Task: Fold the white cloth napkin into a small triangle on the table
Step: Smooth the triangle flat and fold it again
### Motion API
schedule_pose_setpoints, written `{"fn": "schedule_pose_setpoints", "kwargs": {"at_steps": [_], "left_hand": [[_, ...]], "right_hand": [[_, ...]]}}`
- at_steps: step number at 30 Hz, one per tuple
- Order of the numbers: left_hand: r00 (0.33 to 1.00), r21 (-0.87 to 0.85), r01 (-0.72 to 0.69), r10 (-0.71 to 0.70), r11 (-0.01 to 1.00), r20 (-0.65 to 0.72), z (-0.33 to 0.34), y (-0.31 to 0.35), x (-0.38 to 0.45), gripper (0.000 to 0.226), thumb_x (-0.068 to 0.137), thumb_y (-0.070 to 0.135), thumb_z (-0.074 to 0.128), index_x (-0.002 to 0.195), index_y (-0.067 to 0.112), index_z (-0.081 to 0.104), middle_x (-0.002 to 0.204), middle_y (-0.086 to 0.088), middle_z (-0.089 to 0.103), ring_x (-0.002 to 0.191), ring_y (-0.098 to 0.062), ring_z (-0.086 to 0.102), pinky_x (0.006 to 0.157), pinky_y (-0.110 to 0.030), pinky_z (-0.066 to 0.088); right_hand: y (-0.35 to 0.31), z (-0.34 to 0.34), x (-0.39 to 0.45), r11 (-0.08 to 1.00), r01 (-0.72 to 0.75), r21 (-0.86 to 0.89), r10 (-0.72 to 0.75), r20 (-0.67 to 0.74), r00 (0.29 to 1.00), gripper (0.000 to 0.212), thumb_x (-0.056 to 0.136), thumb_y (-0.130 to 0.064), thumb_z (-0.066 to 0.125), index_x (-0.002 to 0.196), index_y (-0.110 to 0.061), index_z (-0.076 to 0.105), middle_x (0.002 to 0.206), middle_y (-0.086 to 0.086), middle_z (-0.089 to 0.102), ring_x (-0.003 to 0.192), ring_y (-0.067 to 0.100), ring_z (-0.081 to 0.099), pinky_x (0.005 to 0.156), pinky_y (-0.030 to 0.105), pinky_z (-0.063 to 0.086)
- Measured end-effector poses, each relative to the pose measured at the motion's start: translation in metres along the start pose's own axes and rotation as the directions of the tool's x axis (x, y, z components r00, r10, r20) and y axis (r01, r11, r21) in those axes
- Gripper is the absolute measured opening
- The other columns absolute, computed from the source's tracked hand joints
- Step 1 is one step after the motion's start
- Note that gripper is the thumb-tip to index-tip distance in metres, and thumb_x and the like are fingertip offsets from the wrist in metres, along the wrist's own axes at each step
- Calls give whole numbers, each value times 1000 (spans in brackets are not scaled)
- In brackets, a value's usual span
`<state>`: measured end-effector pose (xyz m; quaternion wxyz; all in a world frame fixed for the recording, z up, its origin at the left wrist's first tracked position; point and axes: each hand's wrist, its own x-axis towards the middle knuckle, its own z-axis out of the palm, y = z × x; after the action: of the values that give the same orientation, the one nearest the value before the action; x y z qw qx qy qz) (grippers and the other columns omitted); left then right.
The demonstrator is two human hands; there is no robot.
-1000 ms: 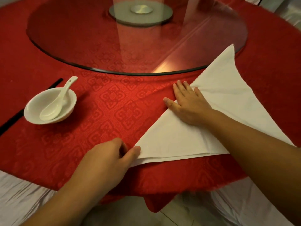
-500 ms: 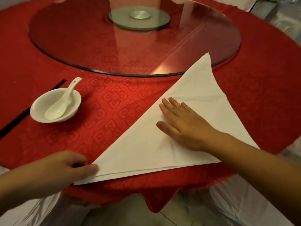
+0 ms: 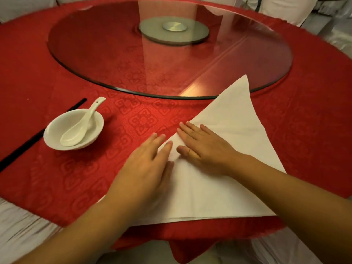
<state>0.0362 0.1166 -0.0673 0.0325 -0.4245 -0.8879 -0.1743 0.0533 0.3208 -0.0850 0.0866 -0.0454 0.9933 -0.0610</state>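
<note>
The white cloth napkin (image 3: 234, 134) lies folded as a large triangle on the red tablecloth (image 3: 80, 180), its far tip resting on the rim of the glass turntable. My left hand (image 3: 146, 168) lies flat, palm down, across the napkin's left slanted edge, covering the left part of the cloth. My right hand (image 3: 205, 147) presses flat on the napkin's middle, fingers spread and pointing left, close beside the left fingertips. Neither hand grips the cloth. The napkin's near edge runs along the table's front edge.
A white bowl (image 3: 57, 130) holding a white ceramic spoon (image 3: 80, 126) stands at the left, with black chopsticks (image 3: 34, 138) behind it. The glass turntable (image 3: 114, 54) fills the table's centre. White-covered chairs stand around the table.
My left hand has let go of the napkin's left corner and moved up and right to lie flat on the cloth beside my right hand. The view has tilted upward.
</note>
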Motion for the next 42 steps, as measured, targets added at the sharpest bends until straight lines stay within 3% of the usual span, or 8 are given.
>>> {"fn": "schedule_pose_setpoints", "kwargs": {"at_steps": [2, 4, 9, 12, 16, 32, 39, 42], "left_hand": [[993, 42, 1, -6, 999, 115, 18, 2, 7, 59, 100, 47, 18, 151, 18, 16, 160, -2, 4, 147, -15, -4, 120, -34, 2], [989, 89, -14, 1, 996, 150, 30, -5, 5, 68, 94, 58, 4, 152, 23, 7, 159, 4, -5, 144, -10, -15, 117, -31, -8], [977, 175, -37, -1, 984, 211, 29, -6, 4, 65, 97, 54, 18, 145, 15, 36, 152, -6, 31, 142, -23, 24, 109, -43, 16], [984, 189, -55, 22, 980, 176, 30, -5, 5, 63, 94, 51, 27, 140, 11, 44, 147, -10, 40, 137, -28, 34, 106, -46, 22], [989, 209, -65, 36, 976, 143, 33, -7, 7, 66, 96, 51, 20, 135, 9, 51, 143, -12, 45, 132, -31, 41, 104, -47, 27], [983, 299, -165, 133, 940, 125, 38, -9, 14, 69, 98, 50, 14, 130, 3, 53, 138, -16, 49, 126, -36, 46, 102, -51, 25], [973, 280, -200, 156, 939, 172, 37, -11, 14, 70, 98, 53, 15, 132, 5, 51, 140, -15, 47, 132, -31, 42, 102, -51, 26], [969, 249, -211, 169, 945, 178, 36, -14, 14, 68, 97, 54, 16, 134, 7, 49, 142, -14, 45, 135, -22, 32, 103, -51, 26]], "right_hand": [[14, 0, 5, 1000, -15, -13, 15, -3, 1000, 65, 99, -52, 13, 153, -19, 3, 162, -2, -3, 146, 9, -9, 119, 36, -3], [31, -3, 10, 998, -63, 8, 63, -10, 998, 65, 98, -54, 12, 153, -20, 2, 162, -3, -4, 146, 8, -10, 119, 37, -4], [78, -8, 24, 978, -202, 42, 204, -40, 978, 70, 96, -59, 9, 153, -19, 1, 162, -3, -5, 146, 8, -10, 119, 39, -3], [100, -10, 31, 964, -264, 38, 265, -54, 963, 74, 94, -61, 10, 153, -17, 2, 162, -2, -2, 146, 9, -7, 119, 40, -3], [113, -8, 35, 966, -258, 19, 259, -81, 962, 80, 90, -67, 8, 153, -18, 4, 162, -3, 3, 147, 11, -2, 119, 39, -3], [144, -5, 15, 918, -390, 67, 396, -112, 912, 83, 86, -71, 7, 152, -22, 1, 162, -7, 0, 145, 5, -8, 119, 42, -1], [166, -8, 14, 878, -470, 93, 479, -138, 867, 75, 87, -69, 10, 150, -28, 16, 160, -10, 14, 147, 15, 3, 117, 51, 6], [164, -13, 8, 901, -381, 210, 428, -274, 861, 59, 93, -56, 26, 140, -22, 39, 148, -2, 40, 139, 22, 27, 110, 52, 25]]}}
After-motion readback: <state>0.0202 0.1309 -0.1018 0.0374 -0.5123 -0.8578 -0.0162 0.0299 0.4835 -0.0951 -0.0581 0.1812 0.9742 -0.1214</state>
